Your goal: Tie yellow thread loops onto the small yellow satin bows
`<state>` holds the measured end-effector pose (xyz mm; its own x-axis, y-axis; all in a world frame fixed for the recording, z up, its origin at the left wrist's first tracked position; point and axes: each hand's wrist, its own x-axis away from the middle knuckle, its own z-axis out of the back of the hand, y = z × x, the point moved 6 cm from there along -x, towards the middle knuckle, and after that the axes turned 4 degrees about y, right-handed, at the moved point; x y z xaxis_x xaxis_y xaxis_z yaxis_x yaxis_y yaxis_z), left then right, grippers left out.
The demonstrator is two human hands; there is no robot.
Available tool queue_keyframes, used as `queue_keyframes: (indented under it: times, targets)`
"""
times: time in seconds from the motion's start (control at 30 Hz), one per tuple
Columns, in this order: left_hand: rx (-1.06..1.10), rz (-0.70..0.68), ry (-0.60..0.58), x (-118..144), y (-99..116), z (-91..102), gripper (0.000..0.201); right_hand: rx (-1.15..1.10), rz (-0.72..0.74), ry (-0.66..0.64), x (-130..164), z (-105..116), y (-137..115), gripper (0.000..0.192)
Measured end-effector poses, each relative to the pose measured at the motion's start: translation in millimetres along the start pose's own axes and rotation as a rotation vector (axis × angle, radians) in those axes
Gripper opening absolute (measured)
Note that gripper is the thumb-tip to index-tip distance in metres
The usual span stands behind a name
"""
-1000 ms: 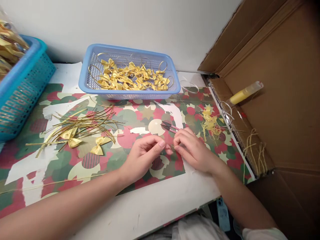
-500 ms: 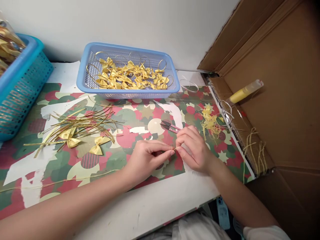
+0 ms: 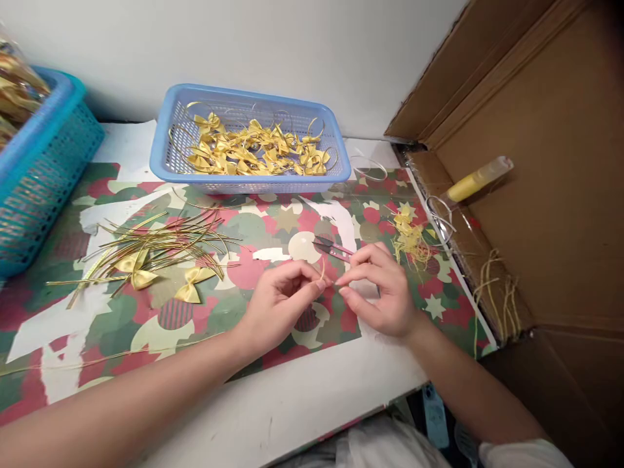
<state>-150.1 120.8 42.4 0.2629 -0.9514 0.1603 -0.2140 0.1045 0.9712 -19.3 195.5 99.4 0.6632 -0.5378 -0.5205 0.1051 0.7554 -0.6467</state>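
Head view: left hand and right hand meet fingertip to fingertip at centre of counter, both pinched shut on a thin gold cord. The visible bit is short, long axis near upright, free end pointing to 12 o'clock; the rest is hidden by fingers. Snips lie just at 12 o'clock of the hands, blades pointing 10 o'clock. Light blue basket at 12 o'clock holds yellow bows with gold loops. Teal basket at 9 o'clock, contents mostly out of frame. Loose cords and bows at 9 o'clock.
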Motion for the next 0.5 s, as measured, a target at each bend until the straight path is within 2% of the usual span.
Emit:
queue_keyframes:
  times: [0.2,0.5]
  targets:
    - [0.003,0.005,-0.009,-2,-1,-1.7,0.019,-0.050,-0.082,-0.066,6,-18,5,0.008]
    - [-0.060,0.023,-0.056,0,-2,-3.9,0.020,-0.142,-0.148,-0.198,5,-25,6,0.011]
